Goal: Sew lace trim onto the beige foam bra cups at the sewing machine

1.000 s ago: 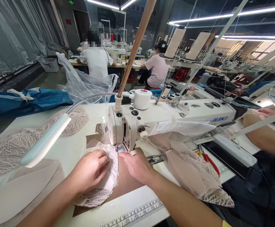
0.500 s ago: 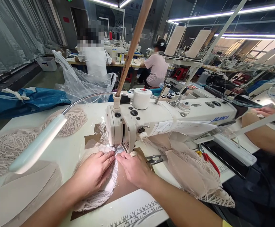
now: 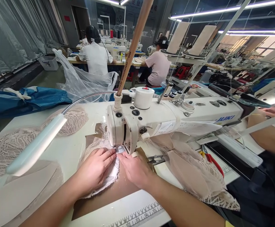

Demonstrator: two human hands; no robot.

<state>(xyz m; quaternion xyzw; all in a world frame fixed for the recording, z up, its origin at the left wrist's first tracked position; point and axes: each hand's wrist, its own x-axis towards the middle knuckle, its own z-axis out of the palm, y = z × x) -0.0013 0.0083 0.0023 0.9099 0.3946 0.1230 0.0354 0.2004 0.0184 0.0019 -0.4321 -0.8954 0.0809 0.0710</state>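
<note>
Beneath the needle end of a white sewing machine (image 3: 149, 118) lies a pale lace piece (image 3: 113, 171) with a white lining and a curved edge. My left hand (image 3: 98, 168) rests flat on this lace piece, fingers stretched toward the presser foot (image 3: 117, 149). At the piece's right edge, close beside the foot, my right hand (image 3: 136, 168) has its fingers drawn together on the fabric. Its exact fingertip grip is partly hidden. Under both hands is a brown sheet (image 3: 128, 190) on the white table. Thread snips (image 3: 156, 159) lie just right of my right hand.
More lace pieces (image 3: 73, 121) lie at the left, under a lit gooseneck lamp (image 3: 38, 143). Right of the machine are a beige lace bundle (image 3: 191, 160), red-handled scissors (image 3: 214, 164) and a dark phone-like slab (image 3: 229, 160). A neighbour's arm (image 3: 267, 135) reaches in at the right.
The lace piece has slid away from me under the presser foot, so more of it shows beyond my left hand and less in front. Both hands stay close to the needle.
</note>
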